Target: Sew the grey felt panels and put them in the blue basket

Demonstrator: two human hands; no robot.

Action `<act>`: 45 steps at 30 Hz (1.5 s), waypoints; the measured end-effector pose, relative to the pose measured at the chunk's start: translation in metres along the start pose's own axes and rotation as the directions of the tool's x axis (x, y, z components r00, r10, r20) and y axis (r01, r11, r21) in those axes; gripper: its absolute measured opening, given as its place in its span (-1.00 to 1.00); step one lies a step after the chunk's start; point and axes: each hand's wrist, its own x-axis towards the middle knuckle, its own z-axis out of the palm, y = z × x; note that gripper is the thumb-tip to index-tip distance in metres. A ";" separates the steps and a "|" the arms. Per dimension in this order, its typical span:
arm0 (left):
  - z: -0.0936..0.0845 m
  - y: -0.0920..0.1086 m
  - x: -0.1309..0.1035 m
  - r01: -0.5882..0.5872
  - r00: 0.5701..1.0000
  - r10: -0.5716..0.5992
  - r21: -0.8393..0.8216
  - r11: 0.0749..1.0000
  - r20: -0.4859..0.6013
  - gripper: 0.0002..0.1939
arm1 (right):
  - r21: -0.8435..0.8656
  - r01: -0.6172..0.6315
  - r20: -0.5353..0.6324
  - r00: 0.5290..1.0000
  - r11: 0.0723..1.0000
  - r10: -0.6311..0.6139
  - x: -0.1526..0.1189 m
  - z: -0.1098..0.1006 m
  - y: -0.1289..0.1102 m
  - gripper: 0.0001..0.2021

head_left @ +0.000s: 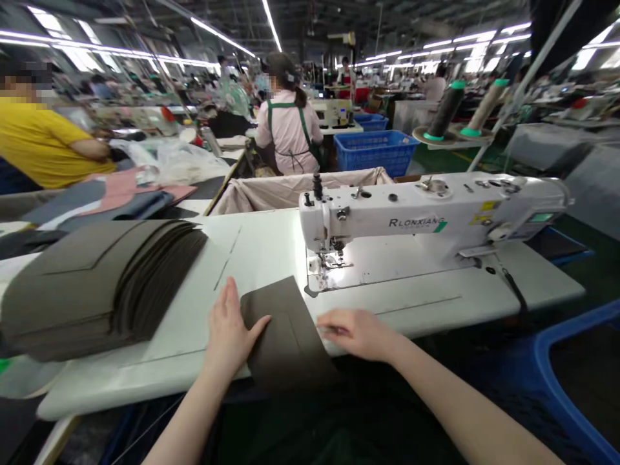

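A dark grey-brown fabric panel (283, 323) lies on the white sewing table (252, 245), its near end hanging over the front edge. My left hand (232, 326) rests at the panel's left side, fingers stretched out and the thumb on the cloth. At the panel's right edge is my right hand (356, 329), its fingers curled together; whatever they hold, if anything, is too small to make out. The white sewing machine (368, 216) stands just beyond, its lit needle area a little above the panel's top right corner.
A thick stack of similar panels (87, 284) fills the table's left side. Behind the table sits a cloth-lined bin (271, 192). Thread cones (445, 110) stand at the back right, and a blue basket (547, 361) is at the lower right. Other people work farther back.
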 end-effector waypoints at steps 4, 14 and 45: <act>0.009 -0.010 0.001 -0.392 0.860 0.330 0.089 0.916 0.389 -0.45 | -0.440 -0.198 -0.162 0.977 0.876 0.140 0.061 -0.010 0.031 -0.48; 0.020 0.014 0.045 -0.529 0.748 0.420 0.081 0.845 0.513 -0.44 | -0.567 -0.189 -0.150 0.981 0.802 0.125 0.064 -0.007 0.056 -0.45; 0.050 0.028 0.071 -0.540 0.684 0.493 -0.083 0.838 0.537 -0.38 | -0.501 -0.163 -0.147 0.984 0.850 0.102 0.067 -0.006 0.065 -0.44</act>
